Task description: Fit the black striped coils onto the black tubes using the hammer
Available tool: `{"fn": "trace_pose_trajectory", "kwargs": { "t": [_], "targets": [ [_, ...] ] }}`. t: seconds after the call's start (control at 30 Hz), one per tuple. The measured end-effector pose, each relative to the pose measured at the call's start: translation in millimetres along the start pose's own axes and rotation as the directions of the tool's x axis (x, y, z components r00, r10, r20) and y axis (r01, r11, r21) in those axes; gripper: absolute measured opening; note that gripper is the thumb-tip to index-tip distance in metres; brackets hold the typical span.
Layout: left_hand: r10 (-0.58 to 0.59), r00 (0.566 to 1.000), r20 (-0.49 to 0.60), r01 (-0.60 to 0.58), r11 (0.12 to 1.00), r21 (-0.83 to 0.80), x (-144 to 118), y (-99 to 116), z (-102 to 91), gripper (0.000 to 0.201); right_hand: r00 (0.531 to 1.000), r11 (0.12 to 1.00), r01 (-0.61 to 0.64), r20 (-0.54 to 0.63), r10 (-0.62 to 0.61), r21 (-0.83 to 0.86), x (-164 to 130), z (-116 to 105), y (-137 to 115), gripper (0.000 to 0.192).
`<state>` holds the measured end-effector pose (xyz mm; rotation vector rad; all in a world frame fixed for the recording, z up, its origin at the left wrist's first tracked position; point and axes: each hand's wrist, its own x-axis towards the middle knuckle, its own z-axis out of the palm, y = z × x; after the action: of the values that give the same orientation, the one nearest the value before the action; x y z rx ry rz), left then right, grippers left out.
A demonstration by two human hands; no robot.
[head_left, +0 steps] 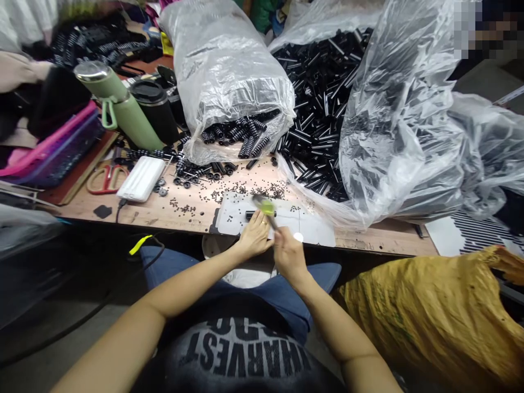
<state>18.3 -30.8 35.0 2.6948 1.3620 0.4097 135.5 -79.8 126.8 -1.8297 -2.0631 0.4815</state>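
My left hand is on the white board, its fingertips pressed on a short black tube that lies crosswise. Above the tube, my right hand is closed round the handle of a hammer. Motion blurs the hammer's head, which shows a yellow-green patch. The hammer's head partly hides the tube and the left fingertips. Many tiny dark rings are scattered on the table just behind the board.
A plastic bag of ribbed black parts lies behind. An opened bag spills black tubes. At left are a green flask, black tumbler, white power bank and scissors. A yellow sack stands right.
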Motion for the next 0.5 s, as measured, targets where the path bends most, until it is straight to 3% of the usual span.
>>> {"fn": "trace_pose_trajectory", "kwargs": {
  "t": [0.07,0.13,0.23,0.37,0.43,0.5],
  "targets": [
    [0.01,1.0,0.01,-0.01,1.0,0.003,-2,-2,1.2,0.06,0.989,0.993,0.027,0.148,-0.01,-0.113,6,9,-6,0.036],
    [0.03,1.0,0.0,-0.03,1.0,-0.008,-2,-5,-0.1,0.06,0.98,0.983,0.001,0.196,0.035,-0.181,13,10,-3,0.033],
    [0.013,0.999,-0.044,-0.015,0.999,-0.045,3,-9,-4.8,0.064,0.983,0.96,-0.167,0.035,0.179,-0.225,22,-3,20,0.036],
    [-0.037,0.995,-0.091,0.029,0.996,-0.08,10,-13,-9.7,0.057,0.924,0.886,-0.381,-0.145,0.354,-0.265,39,-18,69,0.038],
    [-0.035,0.995,-0.098,0.028,0.997,-0.079,11,-14,-10.5,0.057,0.898,0.858,-0.438,-0.172,0.405,-0.267,47,-22,88,0.037],
    [-0.026,0.995,-0.096,0.019,0.997,-0.072,11,-14,-10.7,0.059,0.909,0.887,-0.403,-0.211,0.359,-0.224,55,-31,97,0.035]
  ]
}}
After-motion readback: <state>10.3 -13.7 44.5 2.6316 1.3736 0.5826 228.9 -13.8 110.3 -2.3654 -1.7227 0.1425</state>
